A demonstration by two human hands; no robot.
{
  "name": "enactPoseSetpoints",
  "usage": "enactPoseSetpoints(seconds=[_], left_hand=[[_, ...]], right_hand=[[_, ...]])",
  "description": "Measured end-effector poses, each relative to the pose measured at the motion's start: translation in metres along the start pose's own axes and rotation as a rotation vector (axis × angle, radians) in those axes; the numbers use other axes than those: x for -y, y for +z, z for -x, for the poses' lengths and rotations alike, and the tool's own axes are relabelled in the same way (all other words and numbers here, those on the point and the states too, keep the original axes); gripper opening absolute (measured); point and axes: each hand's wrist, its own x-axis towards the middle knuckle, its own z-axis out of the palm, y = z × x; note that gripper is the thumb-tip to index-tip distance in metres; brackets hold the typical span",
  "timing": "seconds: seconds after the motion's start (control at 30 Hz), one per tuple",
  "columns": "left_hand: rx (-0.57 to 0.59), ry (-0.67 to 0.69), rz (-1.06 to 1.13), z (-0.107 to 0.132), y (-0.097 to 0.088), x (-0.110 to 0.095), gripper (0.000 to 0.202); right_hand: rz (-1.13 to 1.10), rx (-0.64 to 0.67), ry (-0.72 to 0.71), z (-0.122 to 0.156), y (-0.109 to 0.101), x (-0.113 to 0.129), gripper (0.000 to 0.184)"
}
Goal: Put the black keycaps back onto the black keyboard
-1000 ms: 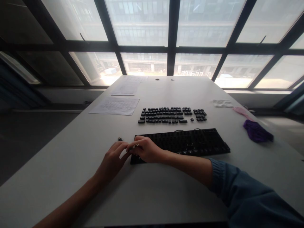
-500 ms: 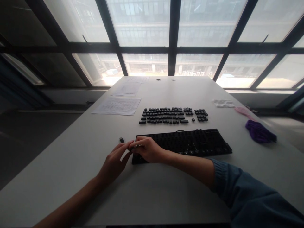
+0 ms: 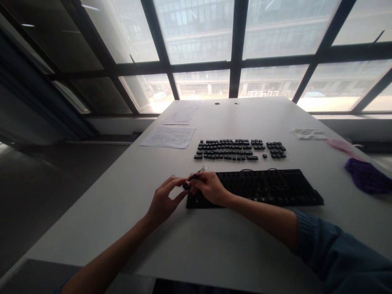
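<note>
Black plastic makes up most of what is under inspection: a keyboard [image 3: 288,185] lying flat on a white bench [image 3: 226,249], right of centre in the frame, its long side running roughly across the view, presumably for level access along its length. Just beyond it, loose keycaps [image 3: 226,152] stand in ordered rows and separate blocks, a layout that appears intended to preserve each key's position.

The hands meet over the keyboard's left end. The left hand [image 3: 163,200] pinches a small dark piece [image 3: 185,186] between thumb and forefinger, a grip suited to steadying something so slight; its exact form is too small to confirm. The right hand [image 3: 210,188] is closed around a slim tool [image 3: 199,173], bright metal tips pointing up and away, evidently held near its middle for fine control. Whether tool and piece touch cannot be determined.

Printed papers [image 3: 168,137] at centre left and a purple cloth [image 3: 366,175] at the right edge lie well apart from the hands, seemingly set aside to leave working room.
</note>
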Motion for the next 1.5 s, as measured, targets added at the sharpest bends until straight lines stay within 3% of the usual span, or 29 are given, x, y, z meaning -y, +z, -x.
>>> enactPoseSetpoints(seconds=[0.3,0.57,0.7,0.87,0.93,1.03,1.17,1.33,1.43,1.5], left_hand=[[0.016,-0.126,0.092,0.005,0.001,0.000,0.026],[0.114,-0.316,0.555,0.004,0.004,0.007,0.030],[0.093,-0.261,0.540,0.006,0.007,0.013,0.040],[0.050,-0.089,0.279,0.008,0.005,0.013,0.020],[0.041,-0.042,0.247,0.008,0.003,0.010,0.014],[-0.023,-0.068,0.303,0.005,-0.001,0.008,0.020],[-0.119,-0.275,0.571,-0.010,-0.010,0.013,0.026],[-0.116,-0.556,0.539,-0.046,-0.011,0.033,0.034],[-0.026,-0.592,0.517,-0.070,0.003,0.046,0.037],[0.024,-0.534,0.431,-0.082,0.015,0.052,0.030]], right_hand=[[0.082,0.095,-0.049,0.003,-0.001,-0.001,0.019],[0.226,0.005,-0.103,0.006,0.001,0.007,0.015],[0.162,-0.053,-0.023,0.005,0.000,0.002,0.017],[-0.021,-0.023,0.065,0.003,0.000,-0.005,0.028],[-0.044,-0.024,0.078,0.002,0.000,-0.007,0.031],[-0.013,-0.015,0.085,0.001,-0.001,-0.008,0.029],[0.139,-0.004,0.017,0.006,0.003,-0.001,0.020],[0.298,0.112,-0.182,0.025,0.016,0.022,0.016],[0.356,0.179,-0.232,0.036,0.018,0.032,0.016],[0.373,0.188,-0.249,0.040,0.016,0.035,0.016]])
